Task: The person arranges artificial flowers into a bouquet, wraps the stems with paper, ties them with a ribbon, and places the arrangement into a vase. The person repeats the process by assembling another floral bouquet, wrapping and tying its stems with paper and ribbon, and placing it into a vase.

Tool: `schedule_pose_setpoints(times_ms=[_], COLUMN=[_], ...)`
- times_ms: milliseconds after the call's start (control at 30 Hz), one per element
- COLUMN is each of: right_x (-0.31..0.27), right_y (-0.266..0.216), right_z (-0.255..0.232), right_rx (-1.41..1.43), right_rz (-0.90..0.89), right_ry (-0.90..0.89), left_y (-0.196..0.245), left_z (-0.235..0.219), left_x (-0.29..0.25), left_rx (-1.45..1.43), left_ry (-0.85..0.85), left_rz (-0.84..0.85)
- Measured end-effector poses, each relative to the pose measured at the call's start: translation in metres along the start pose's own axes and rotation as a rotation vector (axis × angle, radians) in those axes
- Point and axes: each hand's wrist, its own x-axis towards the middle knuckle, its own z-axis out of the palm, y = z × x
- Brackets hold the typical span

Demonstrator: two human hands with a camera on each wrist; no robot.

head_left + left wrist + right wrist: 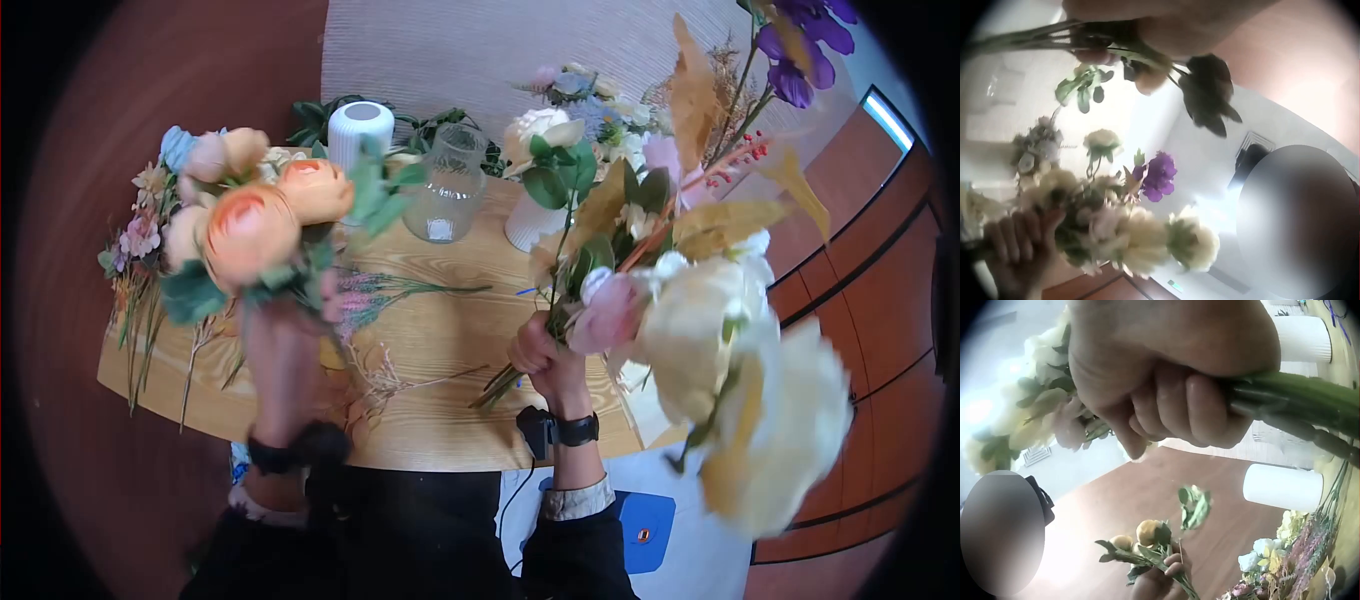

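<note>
My right hand grips a thick bundle of green stems above the front of the table. Cream flowers, a pink bloom and a purple flower spread from this bundle to the right. On the left my other hand, blurred and partly behind blooms, holds a smaller bunch of orange flowers. The right wrist view shows that left hand with its fingers curled round the stems. In the left wrist view the right hand's fingers wrap their bundle. The two bunches are apart.
A clear glass vase and a white ribbed vase stand at the back of the wooden table. Another white vase holds flowers. Pink sprigs and dried twigs lie mid-table; more flowers lie at the left edge.
</note>
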Motion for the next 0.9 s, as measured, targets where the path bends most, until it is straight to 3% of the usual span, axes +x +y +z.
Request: schedule_pose_setpoints(times_ms=[67,167,267,300,367,433,500,567,633,700,767,833,900], right_x=[-0.008,-0.009,-0.009,-0.008,-0.005,-0.004,-0.005,-0.007,-0.006,-0.005,-0.002,-0.004,-0.004], right_y=[0.016,-0.001,0.006,0.004,-0.009,-0.015,-0.015,-0.012,-0.012,-0.012,-0.013,-0.013,-0.01], right_z=[-0.016,-0.002,-0.017,-0.015,0.004,0.012,0.012,0.008,0.005,0.007,0.01,0.006,0.006], right_rx=[-0.123,-0.293,-0.427,-0.423,-0.092,-0.107,-0.122,-0.189,-0.194,-0.202,-0.237,-0.341,-0.448], right_rz=[-0.033,0.037,-0.004,-0.011,0.094,0.115,0.137,0.188,0.182,0.183,0.143,0.135,0.121], right_ry=[0.346,0.222,0.281,0.28,0.278,0.243,0.214,0.215,0.161,0.097,0.009,0.019,0.039], left_y=[0.018,0.041,0.044,0.041,0.02,0.012,-0.014,-0.016,0.008,0.009,0.008,-0.007,-0.011], left_z=[-0.019,-0.053,-0.08,-0.092,-0.121,-0.128,-0.143,-0.116,-0.057,-0.017,0.015,0.051,0.079], left_x=[0.022,0.052,0.079,0.088,0.106,0.108,0.101,0.082,0.049,0.021,0.006,-0.013,-0.021], left_rx=[0.078,0.241,0.476,0.607,0.686,1.114,1.478,1.458,1.131,0.676,0.696,0.344,0.242], left_ry=[0.039,-0.028,-0.062,-0.032,-0.035,-0.124,-0.022,0.059,-0.107,-0.415,-0.768,-0.767,-0.766], left_rz=[0.015,-0.03,-0.062,-0.05,0.011,0.006,0.268,0.463,0.504,0.153,0.165,0.03,-0.056])
